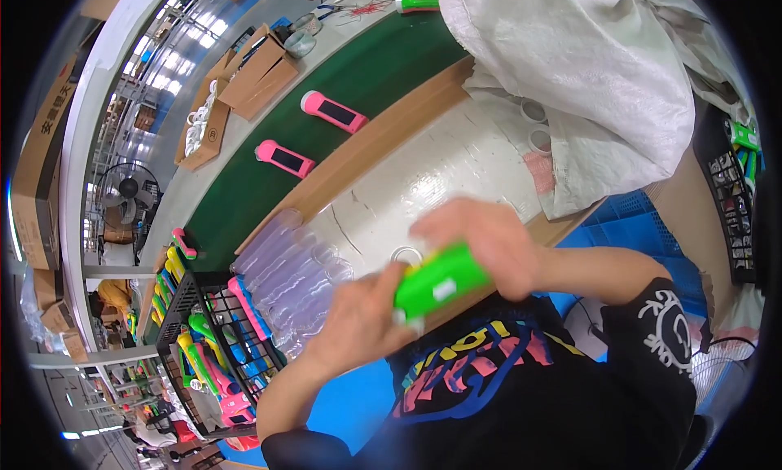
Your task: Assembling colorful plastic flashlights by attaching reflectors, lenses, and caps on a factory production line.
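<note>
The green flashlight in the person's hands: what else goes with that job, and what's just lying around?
Probably part of the job:
- green flashlight, held in the left hand, the blurred right hand at its other end
- pink flashlights on the green belt
- clear plastic pieces

Probably just lying about:
- fan
- red wires

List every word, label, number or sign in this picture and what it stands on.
Wording isn't copied here.
Long brown carton: dark printed characters.
Small open carton: printed mark, too small.
Black shirt: colourful lettering, creased.
Black sleeve: white lettering.
Green item: white patch, too blurred to read.
</note>
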A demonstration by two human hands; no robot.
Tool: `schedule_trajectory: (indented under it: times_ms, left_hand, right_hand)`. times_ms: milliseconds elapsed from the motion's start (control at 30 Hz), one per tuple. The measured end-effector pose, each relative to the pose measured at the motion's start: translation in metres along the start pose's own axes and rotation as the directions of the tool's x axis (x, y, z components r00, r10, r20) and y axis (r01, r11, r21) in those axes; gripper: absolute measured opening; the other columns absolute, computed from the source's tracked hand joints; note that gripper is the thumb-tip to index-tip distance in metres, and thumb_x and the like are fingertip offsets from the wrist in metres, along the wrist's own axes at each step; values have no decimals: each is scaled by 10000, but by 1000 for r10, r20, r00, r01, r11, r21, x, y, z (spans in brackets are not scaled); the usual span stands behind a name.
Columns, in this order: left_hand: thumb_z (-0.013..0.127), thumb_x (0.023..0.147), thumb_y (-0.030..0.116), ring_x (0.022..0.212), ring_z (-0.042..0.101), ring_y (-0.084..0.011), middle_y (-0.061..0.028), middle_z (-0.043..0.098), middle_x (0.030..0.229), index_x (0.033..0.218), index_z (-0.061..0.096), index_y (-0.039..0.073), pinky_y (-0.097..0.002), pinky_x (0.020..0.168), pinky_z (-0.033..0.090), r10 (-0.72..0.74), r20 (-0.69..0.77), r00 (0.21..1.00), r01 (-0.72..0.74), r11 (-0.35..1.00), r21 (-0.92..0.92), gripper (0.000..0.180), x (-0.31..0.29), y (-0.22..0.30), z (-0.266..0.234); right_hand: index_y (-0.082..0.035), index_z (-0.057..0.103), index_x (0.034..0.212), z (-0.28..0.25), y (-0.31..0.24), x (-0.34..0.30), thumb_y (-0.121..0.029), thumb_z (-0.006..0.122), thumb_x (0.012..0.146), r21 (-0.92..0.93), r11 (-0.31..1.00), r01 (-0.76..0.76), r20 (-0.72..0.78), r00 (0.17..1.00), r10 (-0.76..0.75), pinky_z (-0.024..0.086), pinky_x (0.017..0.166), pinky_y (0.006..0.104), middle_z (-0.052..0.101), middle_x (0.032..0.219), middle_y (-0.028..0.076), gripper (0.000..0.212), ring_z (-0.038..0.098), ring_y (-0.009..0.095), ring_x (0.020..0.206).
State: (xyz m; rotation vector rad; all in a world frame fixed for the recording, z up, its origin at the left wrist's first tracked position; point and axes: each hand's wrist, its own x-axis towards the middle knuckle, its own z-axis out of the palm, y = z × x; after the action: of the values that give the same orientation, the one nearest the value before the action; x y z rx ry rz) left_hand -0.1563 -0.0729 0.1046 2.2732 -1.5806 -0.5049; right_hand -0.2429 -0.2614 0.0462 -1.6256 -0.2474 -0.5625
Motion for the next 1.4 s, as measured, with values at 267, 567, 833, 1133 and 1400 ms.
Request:
schedule_trajectory:
  times_ms: [267, 567, 833, 1133, 1400]
  left_hand:
    - [591, 660, 108, 542, 500, -173, -43, 452, 650, 943, 518, 37, -306, 439, 415, 261, -230, 937, -57, 768, 638, 300, 10, -27, 15]
    - [736, 583, 115, 689, 591, -399, -189, 607, 786, 1050, 502, 21, -459, 584, 480, 278, 224, 934, -163, 890, -425, 531, -22, -1, -5]
    - [701, 614, 85, 667, 594, -403, -194, 591, 719, 928, 421, 14, -454, 541, 460, -150, -110, 982, 175, 948, 266, 427, 11, -38, 30]
    - [704, 636, 100, 674, 625, -253, -144, 611, 801, 1102, 504, 23, -321, 578, 487, -286, 148, 947, 298, 602, -741, 513, 11, -32, 49]
    - [676, 777, 296, 713, 592, -215, -133, 568, 858, 1200, 413, 61, -292, 548, 508, -391, 4, 921, 118, 270, -956, 551, 8, -7, 96]
  right_hand:
    - [-24, 509, 1156, -1, 15, 6, -244, 453, 880, 239, 805, -542, 34, 834, 551, 400, 921, 334, 567, 1083, 125, 358, 524, 214, 1056]
    - [-21, 615, 974, 6, -61, -11, -234, 533, 769, -201, 802, 563, 363, 803, -473, 516, 795, 418, 610, 1045, 174, 307, 609, 296, 956]
    - [-25, 612, 880, 22, 66, 18, -267, 441, 911, 378, 734, -564, 82, 810, 580, 444, 790, 284, 618, 938, 95, 297, 570, 168, 859]
    - [-53, 456, 1203, 9, 43, 10, -347, 421, 944, 652, 651, -389, -16, 851, 525, 417, 953, 384, 536, 1168, 130, 394, 512, 233, 1114]
    - [-44, 456, 1169, 22, 31, 4, -306, 461, 946, 806, 498, -320, -20, 827, 563, 450, 923, 398, 538, 1110, 139, 345, 558, 251, 1034]
